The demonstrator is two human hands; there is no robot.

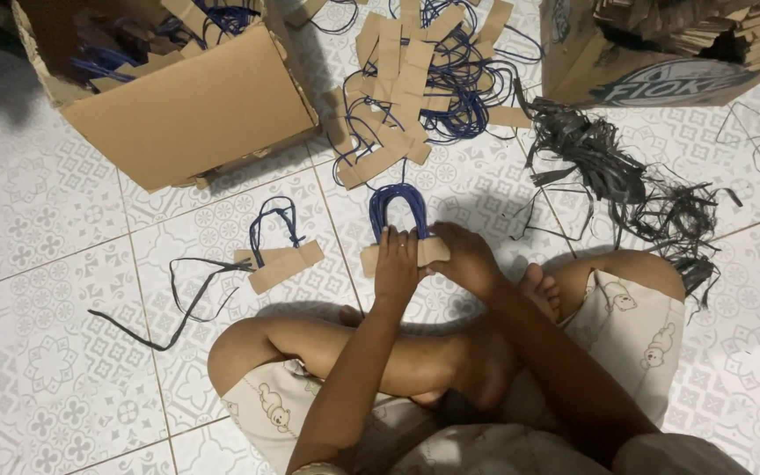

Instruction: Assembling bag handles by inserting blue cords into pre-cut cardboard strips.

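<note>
**Floor stock: cord handles on card strips, one bundle in hand**

- Left hand [395,264]: fingers laid flat and pressed down on a stack of card strips [431,252], gripping it against the floor.
- Right hand [465,257]: fingers curled over the right end of the same stack, clasping it.
- Blue cord loops [398,208]: a bunch arching up out of the held stack, lying on the tiled floor [37,220] just ahead of the crossed legs.
- Second bundle [280,261]: card strips with blue loops, lying loose on the tiles to the left of the hands, near but apart.
- Black strap [182,295]: thin, looped, trailing left of that second bundle.
- Heap of strips and cords [415,70]: many card strips tangled with blue cord, farther ahead of the hands.
- Open cardboard box [191,105]: upper left, tipped, with blue cord and strips inside.
- Printed carton [653,75]: upper right, stacked card pieces showing at its top.
- Black strap tangle [613,176]: shredded lengths spread on the tiles to the right, beside the knee.
</note>
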